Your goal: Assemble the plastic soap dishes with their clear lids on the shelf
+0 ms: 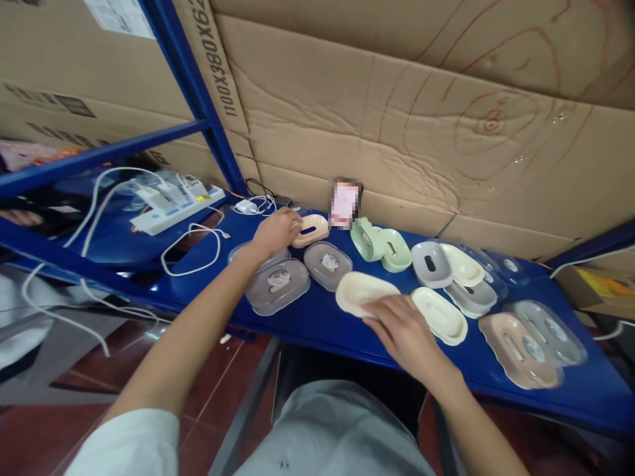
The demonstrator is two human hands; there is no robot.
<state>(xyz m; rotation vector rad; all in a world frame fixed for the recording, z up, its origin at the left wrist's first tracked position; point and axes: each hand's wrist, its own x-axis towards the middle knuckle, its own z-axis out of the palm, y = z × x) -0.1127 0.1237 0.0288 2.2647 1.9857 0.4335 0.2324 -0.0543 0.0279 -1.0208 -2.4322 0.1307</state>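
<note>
My left hand [278, 228] is closed on the left end of a peach soap dish [317, 223] with a dark slot in its middle. The fingertips are partly hidden at the rim. In my right hand [404, 330] is a cream soap dish [360, 289], tilted and gripped by its near edge over the front of the table. Beside that hand lies another cream dish [441, 316]. Between my hands rest a clear greyish lid [327, 264] with a round label and, further left, another lid [278, 285]. Two pale green dishes [397, 250] overlap behind.
Grey dishes [430, 264] and a peach dish under a clear lid [518, 350] lie to the right. A phone [346, 201] leans against the cardboard wall [307, 132]. White cables and a power strip [176, 208] are at the left, near a blue shelf post [191, 86].
</note>
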